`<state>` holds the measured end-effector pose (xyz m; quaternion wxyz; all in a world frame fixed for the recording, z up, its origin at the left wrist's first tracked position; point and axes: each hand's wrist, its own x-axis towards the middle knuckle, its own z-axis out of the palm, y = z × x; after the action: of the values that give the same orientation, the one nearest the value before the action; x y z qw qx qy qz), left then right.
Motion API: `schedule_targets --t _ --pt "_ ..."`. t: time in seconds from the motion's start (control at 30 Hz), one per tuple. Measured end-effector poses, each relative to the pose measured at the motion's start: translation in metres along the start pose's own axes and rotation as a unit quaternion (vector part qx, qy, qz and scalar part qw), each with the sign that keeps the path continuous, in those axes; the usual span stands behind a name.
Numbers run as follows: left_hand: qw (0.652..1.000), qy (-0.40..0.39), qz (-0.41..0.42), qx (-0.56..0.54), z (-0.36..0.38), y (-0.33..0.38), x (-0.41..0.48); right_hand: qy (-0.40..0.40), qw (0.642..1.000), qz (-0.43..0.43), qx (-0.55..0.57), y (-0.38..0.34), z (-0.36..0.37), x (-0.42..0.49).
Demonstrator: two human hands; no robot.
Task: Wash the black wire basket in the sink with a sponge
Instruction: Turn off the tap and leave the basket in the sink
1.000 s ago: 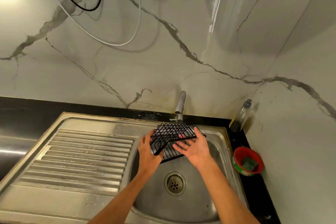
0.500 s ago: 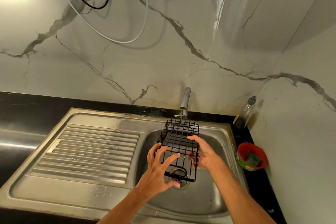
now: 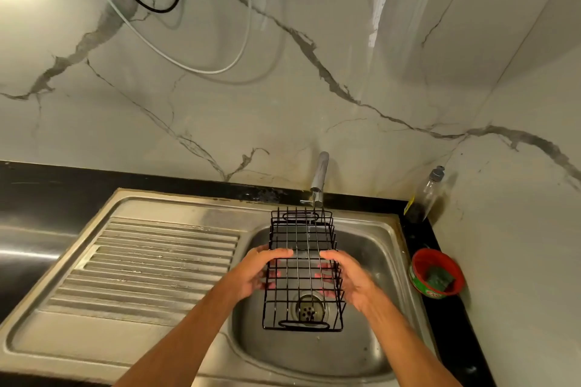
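Observation:
The black wire basket is held above the steel sink, lengthwise under the tap, with a thin stream of water falling on its far end. My left hand grips its left side and my right hand grips its right side, thumbs on top, fingers showing through the wires. The green sponge lies in a red tub on the counter at the right, away from both hands.
The drain shows through the basket's mesh. A ribbed draining board lies left of the bowl. A clear bottle stands in the back right corner. Cables hang on the marble wall.
The basket was turned over from a tilted, crosswise hold to lie lengthwise under the tap. Both hands shifted to grip its left and right sides.

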<state>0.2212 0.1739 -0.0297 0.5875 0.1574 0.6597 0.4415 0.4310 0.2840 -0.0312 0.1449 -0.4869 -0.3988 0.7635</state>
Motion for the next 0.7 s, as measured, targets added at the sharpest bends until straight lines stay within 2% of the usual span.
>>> schedule_targets --t 0.07,0.13,0.27,0.33,0.5,0.57,0.7 --pt "1.0 0.001 -0.002 -0.005 0.0 -0.006 0.003 -0.014 1.0 0.004 -0.006 -0.003 -0.006 0.002" --pt "1.0 0.006 0.001 -0.007 0.001 -0.011 0.004 -0.001 0.998 -0.003 -0.067 -0.012 -0.006 0.004" --pt "0.999 0.044 -0.001 0.005 0.002 -0.015 0.009 0.127 0.969 -0.131 -0.168 -0.041 -0.001 0.037" --pt "0.999 0.051 -0.002 0.015 0.0 -0.016 0.014 0.156 0.942 -0.176 -0.239 -0.06 0.006 0.061" --pt "0.999 0.042 -0.014 0.03 0.003 -0.008 0.016 0.181 0.928 -0.174 -0.275 -0.101 0.026 0.11" --pt "0.999 0.035 -0.017 0.027 0.004 -0.007 0.019 0.199 0.895 -0.204 -0.342 -0.106 0.031 0.125" --pt "0.998 0.047 -0.027 0.025 0.001 -0.007 0.031 0.202 0.8 -0.299 -0.48 -0.107 0.037 0.14"
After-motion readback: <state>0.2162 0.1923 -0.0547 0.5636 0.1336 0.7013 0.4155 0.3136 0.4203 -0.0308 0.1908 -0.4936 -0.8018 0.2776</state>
